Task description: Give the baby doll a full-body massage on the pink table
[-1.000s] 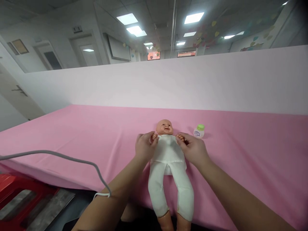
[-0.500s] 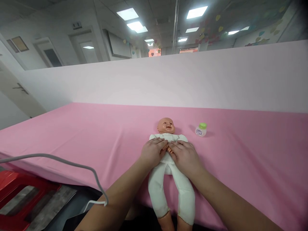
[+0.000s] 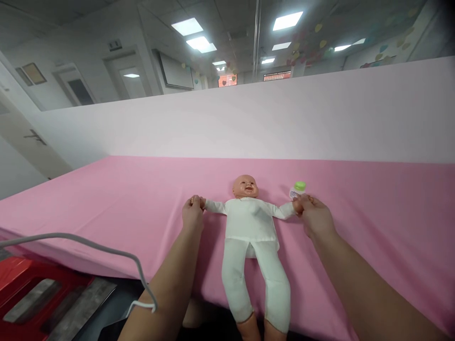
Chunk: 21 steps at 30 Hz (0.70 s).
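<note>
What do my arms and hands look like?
No gloves show on the left hand or right hand, and no sleeves on the forearms. A grey cable with a whitish end overlaps the left forearm in view; whether it's attached is unclear.

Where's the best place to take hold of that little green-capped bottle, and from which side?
Probably by the green cap, from above. The bottle seems to stand upright with its cap uppermost and uncovered, while the right hand, holding the doll's hand, hides part of the bottle's lower near side.
</note>
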{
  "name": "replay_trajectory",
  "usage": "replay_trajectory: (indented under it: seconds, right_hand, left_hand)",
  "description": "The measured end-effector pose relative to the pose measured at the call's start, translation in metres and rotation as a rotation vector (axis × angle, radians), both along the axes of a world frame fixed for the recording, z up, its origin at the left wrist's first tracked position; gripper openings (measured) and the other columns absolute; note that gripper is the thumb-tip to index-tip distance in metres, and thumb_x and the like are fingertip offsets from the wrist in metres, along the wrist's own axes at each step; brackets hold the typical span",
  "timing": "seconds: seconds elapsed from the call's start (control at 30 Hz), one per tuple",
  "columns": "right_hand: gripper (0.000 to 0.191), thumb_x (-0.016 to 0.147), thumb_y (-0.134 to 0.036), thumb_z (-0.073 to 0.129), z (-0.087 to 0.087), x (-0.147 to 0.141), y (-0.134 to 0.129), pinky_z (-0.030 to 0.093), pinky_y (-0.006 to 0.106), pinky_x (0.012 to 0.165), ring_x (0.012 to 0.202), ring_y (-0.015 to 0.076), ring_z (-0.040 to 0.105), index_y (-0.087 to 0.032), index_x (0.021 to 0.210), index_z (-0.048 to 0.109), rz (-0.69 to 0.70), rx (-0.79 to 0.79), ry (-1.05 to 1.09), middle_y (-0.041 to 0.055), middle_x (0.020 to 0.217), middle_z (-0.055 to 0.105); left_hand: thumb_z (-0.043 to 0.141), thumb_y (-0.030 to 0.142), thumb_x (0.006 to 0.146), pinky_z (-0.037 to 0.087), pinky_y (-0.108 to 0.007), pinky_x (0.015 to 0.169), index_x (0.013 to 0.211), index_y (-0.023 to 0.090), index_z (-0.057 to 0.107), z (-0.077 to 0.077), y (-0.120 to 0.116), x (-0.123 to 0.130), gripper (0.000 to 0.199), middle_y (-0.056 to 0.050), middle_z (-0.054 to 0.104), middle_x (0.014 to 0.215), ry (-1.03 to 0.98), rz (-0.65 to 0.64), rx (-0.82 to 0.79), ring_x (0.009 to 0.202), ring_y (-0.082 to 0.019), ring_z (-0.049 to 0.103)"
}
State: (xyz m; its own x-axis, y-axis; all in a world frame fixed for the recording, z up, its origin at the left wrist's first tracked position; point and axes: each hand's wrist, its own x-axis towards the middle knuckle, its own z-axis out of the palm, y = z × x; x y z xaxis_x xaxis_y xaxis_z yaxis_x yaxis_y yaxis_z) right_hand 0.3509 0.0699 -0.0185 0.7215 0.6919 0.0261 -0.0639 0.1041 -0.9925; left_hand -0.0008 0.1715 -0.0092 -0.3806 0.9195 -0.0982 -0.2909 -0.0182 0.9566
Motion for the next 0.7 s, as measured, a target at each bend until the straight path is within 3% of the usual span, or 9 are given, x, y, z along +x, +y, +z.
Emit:
replay_trajectory:
  seconds: [0.07,0.13,0.27,0.4,0.53,0.6,0.7]
  right_hand:
    - [0.009,0.087,-0.026,0.074,-0.012,0.013,0.008,0.066,0.039,0.080,0.091,0.0227,0.072,-0.020,0.093,0.071,-0.048,-0.034,0.290,0.0058,0.098,0.072]
    - [0.011,0.085,-0.018,0.074,-0.021,0.022,0.014,0.068,0.037,0.076,0.088,0.0212,0.071,-0.021,0.095,0.069,-0.098,-0.087,0.453,0.0051,0.101,0.069]
    - [0.007,0.092,-0.016,0.065,-0.030,0.029,0.020,0.069,0.040,0.073,0.079,0.0191,0.070,-0.022,0.095,0.067,-0.112,-0.107,0.534,0.0044,0.095,0.066]
    - [0.003,0.093,-0.019,0.067,-0.030,0.029,0.020,0.069,0.037,0.074,0.079,0.0177,0.070,-0.021,0.095,0.067,-0.105,-0.081,0.538,0.0038,0.096,0.067]
    - [0.016,0.084,-0.029,0.079,-0.021,0.015,0.015,0.067,0.036,0.078,0.086,0.0201,0.072,-0.020,0.092,0.069,-0.051,0.098,0.342,0.0040,0.096,0.071]
    - [0.029,0.083,-0.041,0.081,-0.010,0.001,0.007,0.065,0.040,0.085,0.094,0.0239,0.074,-0.019,0.099,0.072,-0.010,0.191,0.122,0.0070,0.100,0.075]
    - [0.040,0.086,-0.049,0.077,0.007,-0.028,-0.009,0.058,0.048,0.101,0.108,0.0273,0.073,-0.021,0.115,0.076,0.034,0.173,-0.256,0.0087,0.113,0.078]
  left_hand:
    - [0.064,0.024,0.093,0.060,-0.035,0.082,0.083,0.018,0.066,-0.006,0.010,-0.008,0.013,-0.003,0.065,0.079,-0.112,0.062,-0.177,0.077,-0.017,0.067]
    - [0.062,0.017,0.090,0.061,-0.036,0.078,0.077,0.018,0.062,-0.009,0.015,-0.013,0.013,-0.002,0.060,0.073,-0.161,0.085,-0.262,0.072,-0.017,0.064]
    - [0.059,0.009,0.084,0.062,-0.035,0.078,0.073,0.017,0.061,-0.011,0.017,-0.017,0.014,-0.003,0.061,0.072,-0.211,0.056,-0.269,0.073,-0.018,0.064]
    - [0.062,0.011,0.085,0.062,-0.035,0.081,0.076,0.016,0.064,-0.006,0.015,-0.016,0.010,-0.003,0.063,0.074,-0.199,0.042,-0.201,0.074,-0.017,0.065]
    - [0.065,0.023,0.093,0.061,-0.037,0.089,0.092,0.016,0.071,0.001,0.006,-0.008,0.009,-0.006,0.072,0.093,-0.129,-0.006,-0.039,0.089,-0.018,0.070]
    - [0.065,0.029,0.096,0.059,-0.040,0.097,0.104,0.017,0.073,0.005,-0.003,-0.002,0.017,-0.009,0.074,0.108,-0.007,-0.045,0.103,0.102,-0.020,0.071]
    - [0.065,0.035,0.097,0.055,-0.041,0.105,0.121,0.021,0.071,0.009,-0.022,0.011,0.029,-0.010,0.073,0.125,0.259,-0.117,0.287,0.117,-0.023,0.068]
